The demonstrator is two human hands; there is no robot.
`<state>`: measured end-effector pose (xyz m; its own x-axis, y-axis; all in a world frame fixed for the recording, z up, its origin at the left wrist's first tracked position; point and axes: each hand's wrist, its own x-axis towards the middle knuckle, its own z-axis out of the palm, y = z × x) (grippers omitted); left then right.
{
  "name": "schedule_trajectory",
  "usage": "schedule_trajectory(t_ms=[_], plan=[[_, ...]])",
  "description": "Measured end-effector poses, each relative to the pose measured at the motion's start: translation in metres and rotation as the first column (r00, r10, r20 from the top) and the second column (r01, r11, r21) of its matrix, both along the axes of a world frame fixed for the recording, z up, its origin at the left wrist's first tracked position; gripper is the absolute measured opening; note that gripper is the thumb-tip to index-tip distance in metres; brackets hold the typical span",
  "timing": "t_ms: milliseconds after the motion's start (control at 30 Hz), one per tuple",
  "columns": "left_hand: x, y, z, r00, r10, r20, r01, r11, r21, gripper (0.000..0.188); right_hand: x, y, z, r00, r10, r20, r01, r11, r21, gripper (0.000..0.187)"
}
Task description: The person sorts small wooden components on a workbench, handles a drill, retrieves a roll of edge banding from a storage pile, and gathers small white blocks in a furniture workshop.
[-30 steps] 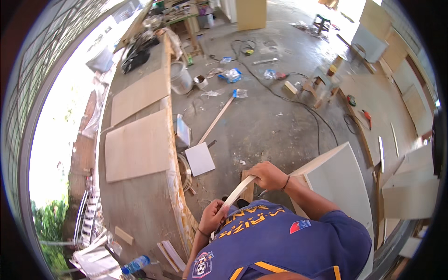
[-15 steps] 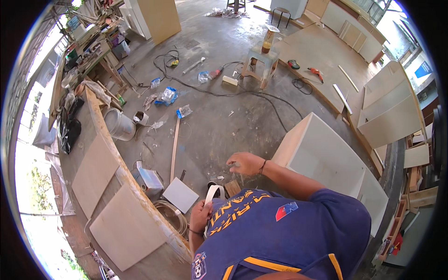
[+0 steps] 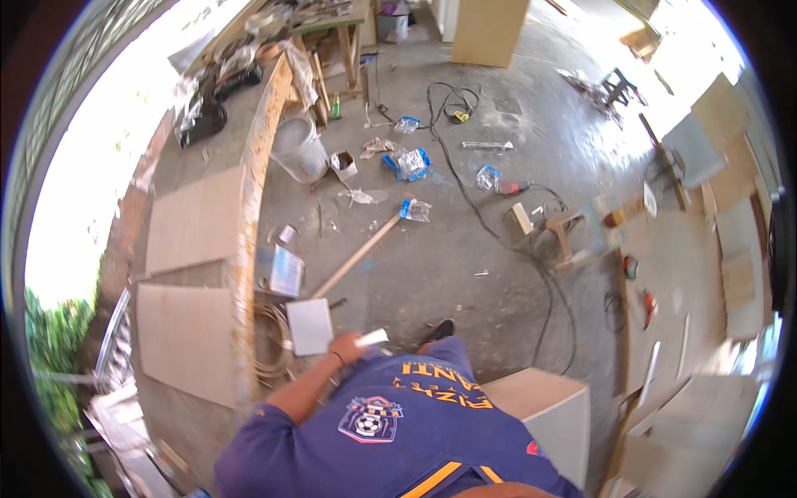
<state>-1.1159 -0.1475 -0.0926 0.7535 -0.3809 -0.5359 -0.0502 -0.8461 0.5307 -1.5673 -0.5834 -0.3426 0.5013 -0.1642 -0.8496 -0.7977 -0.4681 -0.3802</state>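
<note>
My left hand (image 3: 346, 346) is closed around a white strip (image 3: 373, 338), whose flat end sticks out to the right of the fingers. The rest of the strip is hidden by the hand and my shirt. Just left of that hand a white square panel (image 3: 310, 326) lies on the floor. My right hand is out of sight. A pale open cabinet box (image 3: 544, 407) stands close by on the right, partly behind my body.
A long bench edge (image 3: 247, 241) runs along the left, with flat boards on it. Beside it are a bucket (image 3: 300, 149), a coil of hose (image 3: 267, 336) and a wooden strip (image 3: 359, 256). A black cable (image 3: 465, 189) crosses the floor. A stool (image 3: 573, 241) stands to the right.
The view has swung to the left. My right hand, which was in front of the cabinet box, has left the picture. My left hand still holds the white strip, now beside the square panel.
</note>
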Motion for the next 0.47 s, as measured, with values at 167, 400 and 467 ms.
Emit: schedule_trajectory(t_ms=[167, 400, 467], plan=[[0.033, -0.065, -0.005, 0.981, 0.115, 0.155, -0.148, 0.963, 0.223, 0.023, 0.087, -0.071, 0.075, 0.985, -0.1, 0.14, 0.121, 0.981, -0.151, 0.028], [0.101, -0.138, -0.046, 0.893, 0.283, 0.351, -0.328, 0.942, 0.074, 0.013, 0.33, -0.225, 0.168, 0.744, -0.502, 0.441, 0.605, 0.786, -0.127, 0.035], [0.131, -0.166, -0.036, 0.892, 0.355, 0.279, -0.375, 0.927, 0.022, 0.016, 0.376, -0.254, 0.188, 0.595, -0.637, 0.49, 0.726, 0.688, 0.013, 0.033]])
